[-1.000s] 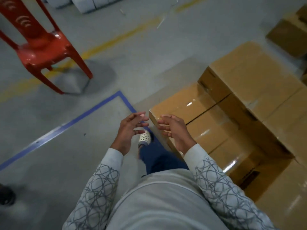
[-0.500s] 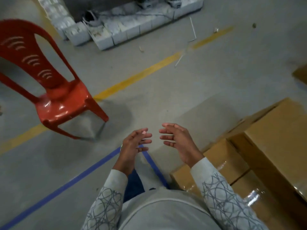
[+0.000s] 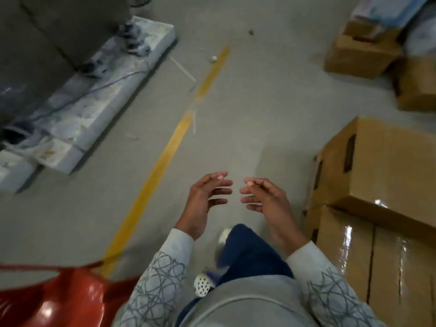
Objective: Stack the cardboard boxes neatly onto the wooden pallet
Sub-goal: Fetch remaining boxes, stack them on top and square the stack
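Hands first: my left hand [image 3: 207, 197] and my right hand [image 3: 266, 201] hover above the grey concrete floor [image 3: 259, 102]. The palms are turned to each other, the fingers loosely bent, the fingertips near but apart. Both hands are empty and touch nothing.

Any print on the cardboard is too blurred for me to read.

The cardboard boxes are at my right side. Close beside my right arm, one brown cardboard box with dark handle slots [image 3: 382, 166] sits on a glossy taped cardboard layer [image 3: 354, 260]. A dark seam runs through this layer, so I cannot tell if it is one box or two. The picture edge cuts off both. My patterned grey sleeve [image 3: 330, 289] hides what the stack stands on.

Farther away, at the upper right, stand two more boxes. They are a far brown box [image 3: 361, 53] and a second far box [image 3: 417, 86], which is partly cut off. A blue and white bundle [image 3: 387, 10] lies on the first one. I count at least four boxes.

One yellow painted line [image 3: 165, 156] crosses the floor, and one thin white stick [image 3: 182, 69] lies near it. One red plastic chair [image 3: 59, 300] is at the lower left, blurred and cut off. A row of white blocks [image 3: 94, 114] runs along a dark grey bulk [image 3: 47, 31], and I cannot make these out well. Below my hands are my blue trouser leg [image 3: 247, 251] and a white perforated shoe [image 3: 203, 284].
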A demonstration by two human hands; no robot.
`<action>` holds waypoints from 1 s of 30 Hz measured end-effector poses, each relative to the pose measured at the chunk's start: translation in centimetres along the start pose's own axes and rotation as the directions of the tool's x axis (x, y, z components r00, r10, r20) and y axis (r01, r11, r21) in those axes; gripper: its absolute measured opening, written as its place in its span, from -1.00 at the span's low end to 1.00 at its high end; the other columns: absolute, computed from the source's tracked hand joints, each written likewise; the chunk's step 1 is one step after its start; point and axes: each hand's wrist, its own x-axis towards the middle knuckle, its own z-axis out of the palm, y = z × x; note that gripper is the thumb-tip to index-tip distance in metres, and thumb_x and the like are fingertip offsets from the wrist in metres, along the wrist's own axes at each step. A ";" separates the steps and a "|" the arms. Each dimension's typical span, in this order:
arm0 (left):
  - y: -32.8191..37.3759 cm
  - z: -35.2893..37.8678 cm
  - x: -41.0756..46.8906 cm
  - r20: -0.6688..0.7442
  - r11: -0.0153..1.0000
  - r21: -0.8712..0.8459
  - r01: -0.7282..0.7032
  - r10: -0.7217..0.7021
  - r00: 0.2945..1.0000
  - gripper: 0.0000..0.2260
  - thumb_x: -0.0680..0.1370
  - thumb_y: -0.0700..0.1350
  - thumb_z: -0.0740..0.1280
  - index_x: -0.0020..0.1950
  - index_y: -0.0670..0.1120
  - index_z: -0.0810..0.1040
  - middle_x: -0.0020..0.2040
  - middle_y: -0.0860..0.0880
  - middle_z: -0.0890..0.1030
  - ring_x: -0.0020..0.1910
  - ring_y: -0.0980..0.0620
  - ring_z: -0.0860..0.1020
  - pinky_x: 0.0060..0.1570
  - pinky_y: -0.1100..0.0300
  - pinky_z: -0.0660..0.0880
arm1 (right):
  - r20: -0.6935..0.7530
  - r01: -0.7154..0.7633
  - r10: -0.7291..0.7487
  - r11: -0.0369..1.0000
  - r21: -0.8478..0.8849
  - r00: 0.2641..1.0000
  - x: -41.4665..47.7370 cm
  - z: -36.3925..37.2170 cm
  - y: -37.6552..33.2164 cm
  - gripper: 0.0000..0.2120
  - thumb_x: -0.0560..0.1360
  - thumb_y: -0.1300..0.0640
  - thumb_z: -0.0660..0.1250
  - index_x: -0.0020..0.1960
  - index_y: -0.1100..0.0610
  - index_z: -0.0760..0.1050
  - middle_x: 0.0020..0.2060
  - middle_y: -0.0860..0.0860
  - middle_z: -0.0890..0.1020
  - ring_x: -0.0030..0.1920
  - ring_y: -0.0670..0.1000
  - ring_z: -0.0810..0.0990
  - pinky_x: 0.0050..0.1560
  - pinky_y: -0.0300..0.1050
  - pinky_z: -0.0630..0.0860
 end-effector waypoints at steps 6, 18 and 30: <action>4.6 -1.0 14.8 0.049 0.997 0.069 0.029 -0.033 0.998 -0.75 0.65 -0.10 0.30 0.29 -0.11 0.63 0.15 -0.17 0.70 0.04 -0.09 0.67 0.02 0.02 0.55 | -0.154 -0.107 0.135 0.978 0.180 0.979 13.9 0.9 -2.5 -0.82 0.64 0.06 0.36 0.19 0.07 0.65 0.00 0.03 0.76 -0.05 0.03 0.72 -0.01 -0.15 0.63; 18.6 5.8 42.3 0.183 0.985 0.009 0.173 -0.172 0.968 -0.68 0.68 -0.07 0.20 0.37 -0.13 0.57 0.12 -0.13 0.69 0.02 -0.04 0.66 0.06 -0.01 0.54 | -0.149 -0.147 0.269 0.824 0.547 0.951 40.1 -3.8 -19.7 -0.82 0.62 0.04 0.33 0.15 0.06 0.64 -0.07 0.00 0.74 -0.12 -0.02 0.69 -0.06 -0.09 0.60; 30.9 19.1 76.7 0.419 0.947 0.225 0.229 -0.306 0.855 -0.67 0.68 -0.07 0.19 0.36 -0.15 0.58 0.15 -0.18 0.68 0.05 -0.09 0.64 0.11 -0.05 0.50 | -0.442 0.051 0.354 0.730 0.682 0.824 64.9 -9.9 -30.5 -0.75 0.65 0.05 0.31 0.25 0.12 0.62 -0.05 0.04 0.75 -0.10 0.01 0.67 -0.02 -0.07 0.58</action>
